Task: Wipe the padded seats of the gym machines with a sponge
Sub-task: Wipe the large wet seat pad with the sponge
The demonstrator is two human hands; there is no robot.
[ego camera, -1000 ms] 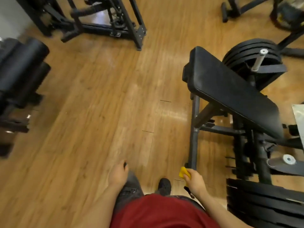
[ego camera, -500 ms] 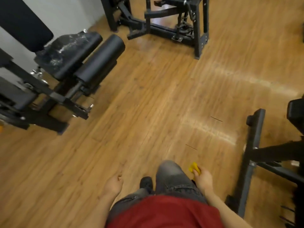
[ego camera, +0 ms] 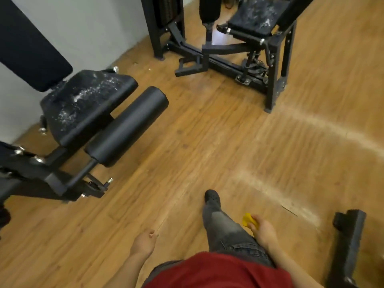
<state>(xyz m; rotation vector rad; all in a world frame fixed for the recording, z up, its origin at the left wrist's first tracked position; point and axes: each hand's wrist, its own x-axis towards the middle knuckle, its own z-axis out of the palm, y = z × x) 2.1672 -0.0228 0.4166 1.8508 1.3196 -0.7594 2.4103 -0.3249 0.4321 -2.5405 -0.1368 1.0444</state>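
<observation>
Wooden plank floor (ego camera: 207, 142) – pale wall (ego camera: 93, 28) behind – streaked with glare.

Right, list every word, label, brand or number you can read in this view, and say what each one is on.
None can be read. The two dusty padded seats, the roller pad, the machine frames, the yellow sponge in the right hand and the red shirt show no lettering.

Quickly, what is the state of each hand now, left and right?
Left hand: open, fingers loosely curled, holding nothing.
Right hand: closed on the yellow sponge.
</observation>
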